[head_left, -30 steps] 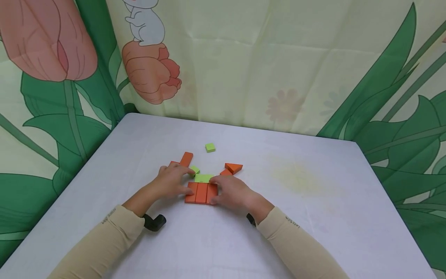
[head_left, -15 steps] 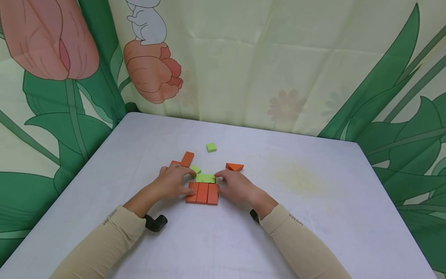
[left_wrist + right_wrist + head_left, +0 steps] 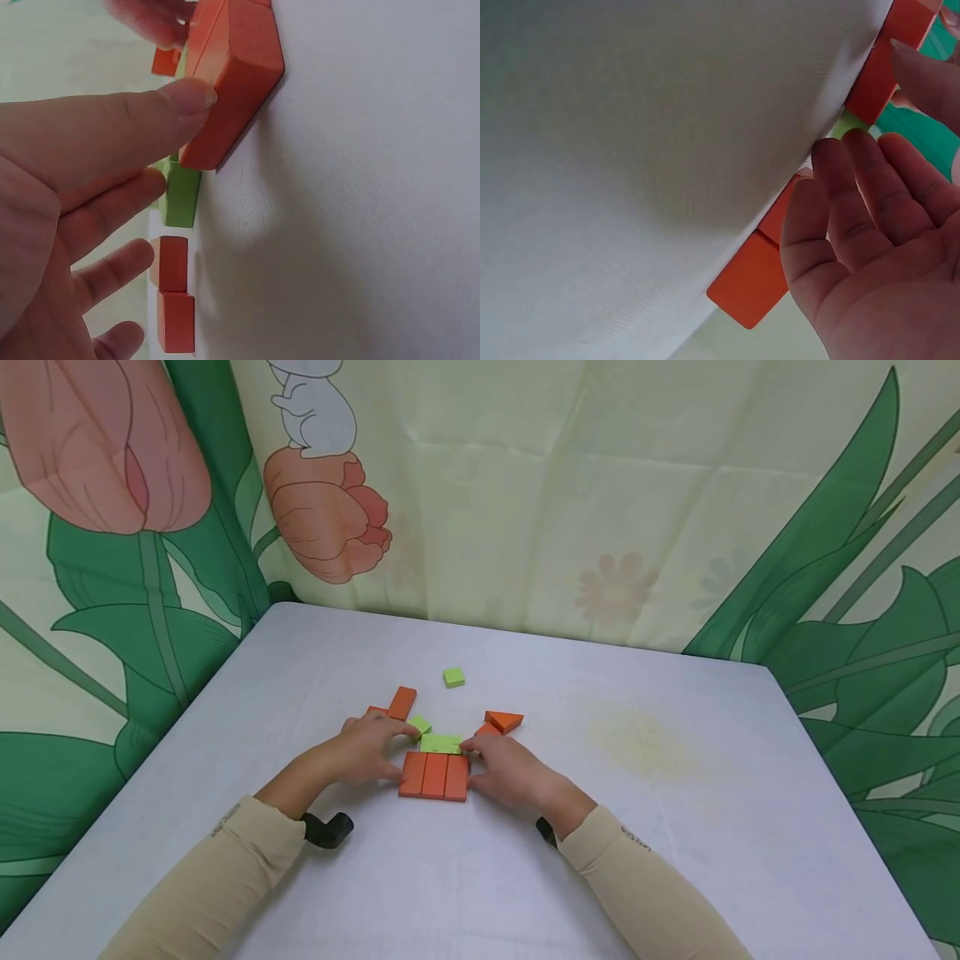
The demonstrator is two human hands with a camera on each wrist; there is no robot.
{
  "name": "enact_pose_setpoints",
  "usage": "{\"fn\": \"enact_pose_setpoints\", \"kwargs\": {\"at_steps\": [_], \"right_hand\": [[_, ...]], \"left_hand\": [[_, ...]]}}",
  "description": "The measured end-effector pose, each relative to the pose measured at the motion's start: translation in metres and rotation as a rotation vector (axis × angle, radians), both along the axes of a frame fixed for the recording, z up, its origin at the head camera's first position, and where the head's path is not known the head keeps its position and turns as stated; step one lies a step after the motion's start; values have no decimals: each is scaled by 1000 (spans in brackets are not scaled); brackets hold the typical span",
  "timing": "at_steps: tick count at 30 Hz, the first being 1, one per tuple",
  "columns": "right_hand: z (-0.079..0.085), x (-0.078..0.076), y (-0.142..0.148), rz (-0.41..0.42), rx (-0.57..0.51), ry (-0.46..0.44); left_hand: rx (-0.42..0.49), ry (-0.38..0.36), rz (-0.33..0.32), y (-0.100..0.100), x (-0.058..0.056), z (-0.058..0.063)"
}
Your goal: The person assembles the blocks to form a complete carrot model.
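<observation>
Three orange rectangular blocks (image 3: pixel 434 776) lie side by side on the table, with a green rectangular block (image 3: pixel 440 743) along their far edge. My left hand (image 3: pixel 360 752) is at their left; its thumb touches the side of the left orange block (image 3: pixel 253 71) and the other fingers are spread. The left fingertips reach a smaller green block (image 3: pixel 420 725). At the right side, my right hand (image 3: pixel 513 770) has its thumb beside the right orange block (image 3: pixel 891 64), its index fingertip at the green block's right end and its other fingers loosely extended.
Two orange blocks (image 3: pixel 402 702) join beyond the left hand, one partly hidden. An orange triangular block (image 3: pixel 504 721) meets another orange block (image 3: pixel 487 729) beyond the right hand. A green block (image 3: pixel 453 677) sits farther back on the white table (image 3: pixel 675 860). A printed curtain (image 3: pixel 510 527) hangs behind.
My left thumb has slid off the top of the left orange block to its side. My right hand has drawn slightly right, off the right orange block. The blocks look unmoved.
</observation>
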State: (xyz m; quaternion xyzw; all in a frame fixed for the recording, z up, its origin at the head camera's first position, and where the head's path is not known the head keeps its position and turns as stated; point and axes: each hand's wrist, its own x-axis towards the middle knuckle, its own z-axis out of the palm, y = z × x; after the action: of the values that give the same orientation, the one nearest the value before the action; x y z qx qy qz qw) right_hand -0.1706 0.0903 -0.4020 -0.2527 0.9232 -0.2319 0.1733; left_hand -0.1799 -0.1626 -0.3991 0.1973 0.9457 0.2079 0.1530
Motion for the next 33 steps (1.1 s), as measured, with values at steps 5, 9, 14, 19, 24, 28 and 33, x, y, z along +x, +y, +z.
{"fn": "enact_pose_setpoints", "kwargs": {"at_steps": [5, 9, 14, 19, 24, 28, 33], "right_hand": [[-1, 0, -1, -3, 10, 2], [-1, 0, -2, -6, 13, -4], [0, 1, -2, 3, 21, 1], [2, -1, -1, -19, 8, -19], [2, -5, 1, -39, -21, -31], [1, -8, 5, -63, -13, -13], [2, -13, 12, -102, -12, 3]], "left_hand": [[-14, 10, 1, -1, 1, 1], [-10, 14, 3, 0, 2, 1], [-9, 17, 5, 2, 2, 2], [3, 19, -2, 4, 3, 3], [23, 32, -7, 5, 2, 0], [22, 38, 1, 8, 2, -1], [25, 44, 24, 11, 3, -2]]}}
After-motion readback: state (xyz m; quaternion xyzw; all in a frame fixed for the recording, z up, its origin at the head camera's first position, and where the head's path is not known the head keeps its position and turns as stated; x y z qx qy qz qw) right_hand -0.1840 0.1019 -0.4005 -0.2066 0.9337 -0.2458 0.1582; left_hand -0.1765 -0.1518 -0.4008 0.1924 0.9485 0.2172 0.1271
